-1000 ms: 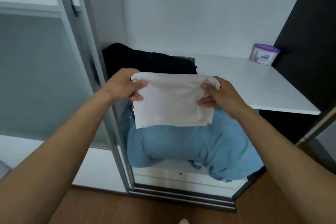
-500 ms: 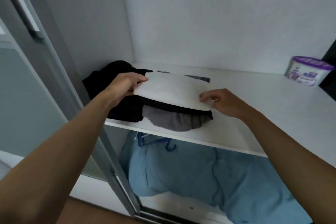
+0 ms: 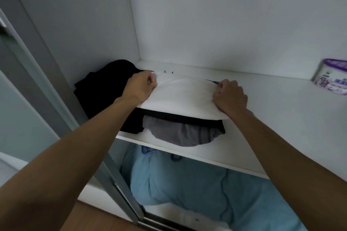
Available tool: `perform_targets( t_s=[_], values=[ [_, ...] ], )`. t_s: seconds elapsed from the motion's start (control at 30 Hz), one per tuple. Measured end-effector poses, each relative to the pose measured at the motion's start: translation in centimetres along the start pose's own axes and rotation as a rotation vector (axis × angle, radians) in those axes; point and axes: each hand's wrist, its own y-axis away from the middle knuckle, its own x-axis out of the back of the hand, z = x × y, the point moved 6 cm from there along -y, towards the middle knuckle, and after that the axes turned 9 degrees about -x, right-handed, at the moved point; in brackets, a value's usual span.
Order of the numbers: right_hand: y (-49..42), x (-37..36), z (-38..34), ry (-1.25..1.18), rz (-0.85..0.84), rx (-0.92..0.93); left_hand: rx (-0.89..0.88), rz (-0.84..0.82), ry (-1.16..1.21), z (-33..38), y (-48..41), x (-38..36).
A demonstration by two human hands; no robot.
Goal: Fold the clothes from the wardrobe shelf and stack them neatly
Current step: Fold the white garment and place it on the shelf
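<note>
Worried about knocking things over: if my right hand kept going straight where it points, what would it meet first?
Likely the wardrobe's back wall, though depth is unclear. The right hand, gripping the white garment, points inward; the purple tub sits off right.

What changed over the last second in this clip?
The folded white garment, held up in front of the shelf, moved forward onto the black and grey stack. The left hand and right hand still grip its sides. The purple tub stayed put.
</note>
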Motion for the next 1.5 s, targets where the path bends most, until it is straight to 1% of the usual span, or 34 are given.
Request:
perform_targets(
  t_s=[0.03,0.07,0.1,0.13,0.17,0.2,0.23,0.27,0.3,0.33,0.37,0.43,0.5,0.6,0.8,1.0,1.13,1.3,1.4,1.5],
  values=[
    [0.2,0.7,-1.2,0.0,0.046,0.038,-0.03,0.005,-0.049,0.2,0.2,0.1],
    [0.7,1.4,-2.9,-0.048,0.079,0.098,-0.071,0.022,-0.1,0.5,0.4,0.3],
    [1.4,1.8,-5.0,-0.123,0.075,0.179,-0.123,0.06,-0.143,0.8,0.7,0.8],
    [2.4,1.7,-7.2,-0.185,0.03,0.261,-0.182,0.115,-0.173,1.2,1.0,1.6],
    [3.7,1.0,-9.3,-0.19,-0.045,0.33,-0.231,0.178,-0.2,1.3,1.2,2.4],
    [5.1,-0.4,-11.0,-0.115,-0.122,0.388,-0.246,0.236,-0.231,1.1,1.5,3.3],
    [6.4,-2.1,-12.0,0.021,-0.178,0.427,-0.216,0.27,-0.265,0.3,1.8,4.0],
    [7.6,-3.8,-12.5,0.166,-0.203,0.447,-0.145,0.266,-0.29,-1.0,2.2,4.5],
    [8.3,-5.1,-12.5,0.268,-0.199,0.459,-0.053,0.224,-0.299,-2.6,2.7,4.7],
    [8.7,-5.8,-12.3,0.309,-0.175,0.464,0.03,0.15,-0.303,-4.2,3.4,4.4],
    [8.8,-6.0,-11.9,0.309,-0.144,0.464,0.075,0.069,-0.32,-5.5,4.1,3.8],
    [9.2,-6.0,-10.9,0.314,-0.076,0.478,0.041,-0.047,-0.383,-6.8,5.0,2.2],
    [10.0,-6.3,-9.5,0.384,0.011,0.507,-0.052,-0.085,-0.43,-7.0,4.5,0.7],
    [9.2,-7.1,-7.9,0.433,-0.007,0.461,-0.129,-0.088,-0.441,-7.0,2.3,-0.6],
    [0.8,-8.0,-7.2,0.401,-0.05,0.356,-0.15,-0.141,-0.438,-7.1,-2.9,-3.0],
    [-7.7,-8.5,-6.7,0.405,-0.046,0.341,-0.15,-0.211,-0.443,-6.8,-8.8,-5.6],
    [-11.7,-9.0,-6.7,0.414,-0.038,0.338,-0.132,-0.239,-0.445,-7.1,-12.0,-6.9],
    [-13.3,-10.0,-6.9,0.407,-0.021,0.359,-0.111,-0.259,-0.423,-7.5,-14.0,-7.7],
    [-13.2,-10.0,-6.9,0.391,-0.038,0.356,-0.099,-0.274,-0.386,-7.3,-13.4,-7.4],
    [-12.5,-9.7,-7.0,0.395,-0.086,0.373,-0.067,-0.243,-0.228,-6.5,-10.8,-6.2]
  ],
)
